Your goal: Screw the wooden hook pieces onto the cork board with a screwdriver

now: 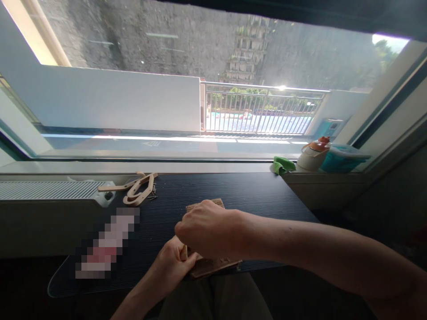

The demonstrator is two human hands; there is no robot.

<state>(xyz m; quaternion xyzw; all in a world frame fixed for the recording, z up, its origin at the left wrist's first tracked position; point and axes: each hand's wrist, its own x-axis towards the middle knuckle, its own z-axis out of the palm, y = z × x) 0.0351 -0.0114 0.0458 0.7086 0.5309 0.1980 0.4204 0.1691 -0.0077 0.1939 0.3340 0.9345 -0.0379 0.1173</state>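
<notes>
A wooden board [218, 268] lies at the near edge of the dark table, partly covered by my hands and right forearm. My left hand [173, 258] is closed around a small wooden piece [184, 252], with the thumb on the board side. Just above and touching it, my right hand [203, 224] makes a fist over the board, knuckles up. Whatever sits inside that fist is hidden. Behind the fist, the far end of the board shows.
Curved wooden parts [142, 191] and several screws [153, 193] lie at the table's far left. A pixelated patch [106, 244] covers something at left. On the sill are a green cloth [283, 165], a white bottle [312, 158] and a teal box [343, 159]; a radiator [53, 191] stands left.
</notes>
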